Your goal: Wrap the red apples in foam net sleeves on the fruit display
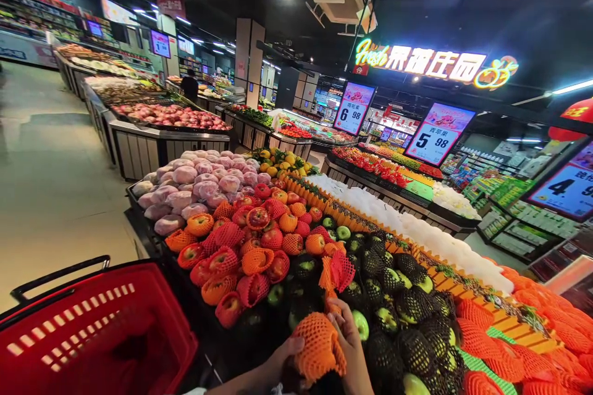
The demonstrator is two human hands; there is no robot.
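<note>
Both my hands meet at the bottom centre over a fruit display. My left hand [278, 359] curls under a fruit wrapped in an orange foam net [319, 345], holding it from the left. My right hand [348, 340] grips the same net from the right, fingers pinching its top edge. Just beyond lie green apples in black nets [398, 311] and red apples in red and orange nets [250, 247].
A red shopping basket [92, 336] with a black handle sits at the lower left. The display stand [152, 231] carries pale pink wrapped fruit [194, 188], yellow fruit [282, 162] and orange-netted fruit [551, 321]. A tiled aisle [50, 185] runs left. A person [189, 85] stands far back.
</note>
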